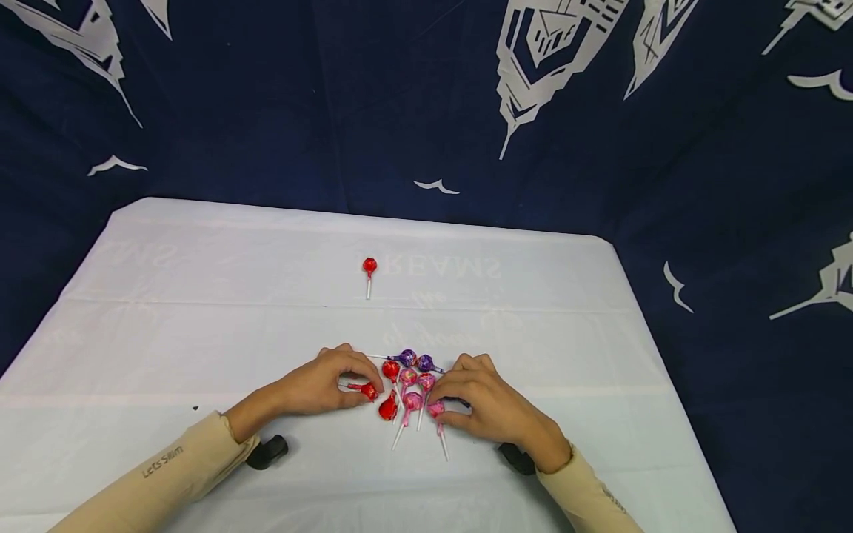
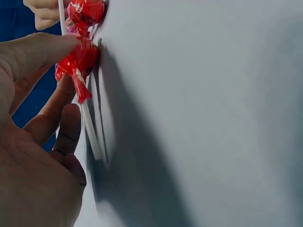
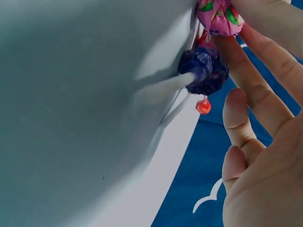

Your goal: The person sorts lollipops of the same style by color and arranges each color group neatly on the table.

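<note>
Red, pink and purple wrapped lollipops lie bunched on the white cloth between my hands. My left hand (image 1: 336, 381) pinches a red lollipop (image 2: 86, 56) between thumb and fingertips at the bunch's left side, its white stick pointing back toward the palm. My right hand (image 1: 483, 400) holds a pink lollipop (image 1: 436, 409) at the right side, with thumb and forefinger at its head. Two purple lollipops (image 1: 408, 358) lie at the far side of the bunch; one purple head (image 3: 203, 71) shows beside my right fingers. Pink lollipops (image 1: 412, 401) and red ones (image 1: 388, 409) fill the middle.
A single red lollipop (image 1: 369, 265) lies apart, farther back on the white-covered table (image 1: 200, 333). Dark blue fabric with white drawings (image 1: 400, 111) hangs behind the table. A black object (image 1: 267, 451) shows by the left wrist, another (image 1: 516, 459) by the right wrist.
</note>
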The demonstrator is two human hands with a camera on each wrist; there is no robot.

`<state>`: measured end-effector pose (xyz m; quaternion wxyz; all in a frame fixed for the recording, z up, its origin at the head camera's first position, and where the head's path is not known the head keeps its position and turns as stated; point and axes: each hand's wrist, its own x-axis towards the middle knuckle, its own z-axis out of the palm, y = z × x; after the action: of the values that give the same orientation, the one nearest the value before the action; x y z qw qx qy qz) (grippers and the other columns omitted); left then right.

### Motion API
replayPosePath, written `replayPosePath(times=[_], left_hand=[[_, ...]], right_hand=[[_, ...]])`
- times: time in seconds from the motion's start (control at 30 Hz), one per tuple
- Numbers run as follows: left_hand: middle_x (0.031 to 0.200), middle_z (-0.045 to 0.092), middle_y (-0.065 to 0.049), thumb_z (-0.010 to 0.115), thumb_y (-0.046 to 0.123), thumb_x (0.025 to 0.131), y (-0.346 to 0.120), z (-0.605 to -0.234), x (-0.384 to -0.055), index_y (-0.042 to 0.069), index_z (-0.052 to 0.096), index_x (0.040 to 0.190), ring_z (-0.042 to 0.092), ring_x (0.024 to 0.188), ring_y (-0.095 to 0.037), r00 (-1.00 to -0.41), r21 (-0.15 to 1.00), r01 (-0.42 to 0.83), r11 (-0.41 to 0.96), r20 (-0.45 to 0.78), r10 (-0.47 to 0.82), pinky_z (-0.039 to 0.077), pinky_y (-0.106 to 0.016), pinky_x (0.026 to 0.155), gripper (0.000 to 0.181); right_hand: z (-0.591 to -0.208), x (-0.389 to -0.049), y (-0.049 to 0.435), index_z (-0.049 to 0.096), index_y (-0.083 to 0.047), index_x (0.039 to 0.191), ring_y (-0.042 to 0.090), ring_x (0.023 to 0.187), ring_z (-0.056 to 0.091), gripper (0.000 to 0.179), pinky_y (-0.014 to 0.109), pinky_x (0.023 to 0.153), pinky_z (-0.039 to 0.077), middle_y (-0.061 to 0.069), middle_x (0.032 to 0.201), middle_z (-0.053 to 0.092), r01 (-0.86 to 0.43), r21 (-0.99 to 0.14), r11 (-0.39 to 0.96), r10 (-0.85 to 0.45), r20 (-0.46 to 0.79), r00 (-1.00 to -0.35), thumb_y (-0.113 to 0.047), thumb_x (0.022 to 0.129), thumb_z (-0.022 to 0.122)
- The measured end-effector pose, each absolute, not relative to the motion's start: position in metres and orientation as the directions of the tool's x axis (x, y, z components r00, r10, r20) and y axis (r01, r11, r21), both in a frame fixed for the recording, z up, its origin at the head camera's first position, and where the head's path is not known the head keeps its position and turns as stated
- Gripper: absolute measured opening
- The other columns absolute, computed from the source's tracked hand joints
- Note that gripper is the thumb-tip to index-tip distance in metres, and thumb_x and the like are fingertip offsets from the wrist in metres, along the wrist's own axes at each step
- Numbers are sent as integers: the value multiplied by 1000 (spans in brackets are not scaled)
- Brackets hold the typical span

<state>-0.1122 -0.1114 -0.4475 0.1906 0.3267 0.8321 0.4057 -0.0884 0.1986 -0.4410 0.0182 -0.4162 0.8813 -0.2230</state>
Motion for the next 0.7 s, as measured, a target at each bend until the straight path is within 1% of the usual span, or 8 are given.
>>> replayPosePath(times=[0.13,0.4,0.6,0.7], left_hand=[[110,69,17,79,19,86,-112,-449,-113,29,76,103,51,105,-11,-714,809,372,455,-64,698,31,-44,90,20],[106,66,16,81,20,84,-114,-452,-113,27,76,99,53,104,-14,-714,823,338,456,-91,695,31,-45,92,17],[105,68,17,81,22,84,-115,-454,-114,28,76,99,52,101,-14,-716,830,317,458,-107,690,31,-42,92,17],[103,69,17,82,23,84,-116,-453,-114,28,76,99,52,100,-14,-716,838,299,456,-119,688,34,-40,91,18]], right_hand=[[-440,-88,199,76,-29,101,2,96,49,21,31,83,29,-22,102,70,-716,-408,567,-735,140,-663,-31,81,84],[-441,-88,198,77,-28,101,2,94,49,21,31,81,29,-22,101,71,-712,-415,567,-736,133,-664,-31,82,84],[-443,-89,199,77,-29,100,0,93,48,19,30,81,28,-23,102,71,-726,-422,543,-747,152,-647,-32,82,84],[-444,-90,199,77,-30,99,1,94,48,19,31,82,27,-23,102,72,-723,-442,531,-751,149,-643,-32,81,84]])
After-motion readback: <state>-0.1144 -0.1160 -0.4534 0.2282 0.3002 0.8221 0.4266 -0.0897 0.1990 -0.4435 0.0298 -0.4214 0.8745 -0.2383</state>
